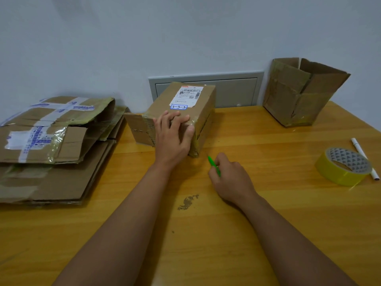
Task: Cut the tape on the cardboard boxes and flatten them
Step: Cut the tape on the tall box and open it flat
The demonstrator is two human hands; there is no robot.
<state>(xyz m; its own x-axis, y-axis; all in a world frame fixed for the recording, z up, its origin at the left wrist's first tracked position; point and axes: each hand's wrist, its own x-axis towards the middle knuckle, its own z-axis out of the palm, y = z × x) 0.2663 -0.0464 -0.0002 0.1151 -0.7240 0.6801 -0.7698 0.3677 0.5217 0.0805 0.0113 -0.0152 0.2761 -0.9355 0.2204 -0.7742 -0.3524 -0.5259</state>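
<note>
A pale grey wall (185, 38) with a grey metal access panel (226, 89) set low in it backs a yellow-brown wooden table (206, 234), which carries a dark scuffed stain (188, 201) near its middle. At the centre back of the table lies a closed brown cardboard box with a white shipping label and a blue-edged sticker on top (185, 112), its near end wrapped in clear tape. The left hand (174, 137) rests on that near top edge, fingers spread over the top and thumb down the end face, gripping the corner. Just in front of the box, apart from it, the right hand (231, 176) hovers low over the table with its fingers curled round a slim bright green cutter (213, 165), whose tip points toward the box's lower corner; whether a blade is out cannot be told. On the left a stack of flattened brown cardboard boxes with white and clear tape (51, 145) lies on the table. At the back right stands an opened brown cardboard box with flaps up (299, 96). Near the right edge a roll of yellow tape (342, 167) lies flat, touching a white marker pen (359, 150) behind it.
</note>
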